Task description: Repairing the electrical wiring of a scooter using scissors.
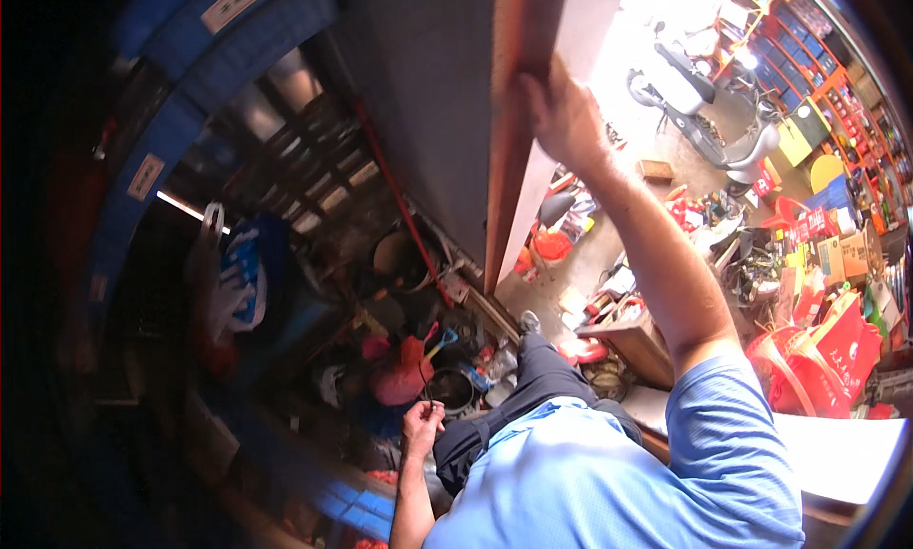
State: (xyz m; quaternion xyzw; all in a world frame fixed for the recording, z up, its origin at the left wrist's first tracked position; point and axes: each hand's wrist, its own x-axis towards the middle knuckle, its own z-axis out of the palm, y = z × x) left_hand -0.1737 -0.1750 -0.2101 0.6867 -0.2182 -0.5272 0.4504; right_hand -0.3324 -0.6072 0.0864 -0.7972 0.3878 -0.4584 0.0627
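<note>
My right hand [563, 116] is raised at the top centre, its fingers on the brown edge of a tall wooden door or post [512, 188], which has a grey panel [409, 93] beside it. Low in the centre, my left hand [421, 425] is closed on a thin dark object [428, 389], too small to make out clearly. Below that hand are my dark trouser leg and a cluttered floor with a pink-red bag [398, 373] and a metal pot [450, 389].
Blue bins [171, 55] and a hanging plastic bag [228, 283] line the dim left side. The bright right side holds a scooter [694, 121], orange shelving [827, 74], boxes [851, 254], red bags [837, 359] and scattered goods. A wooden piece of furniture [637, 354] stands beside my leg.
</note>
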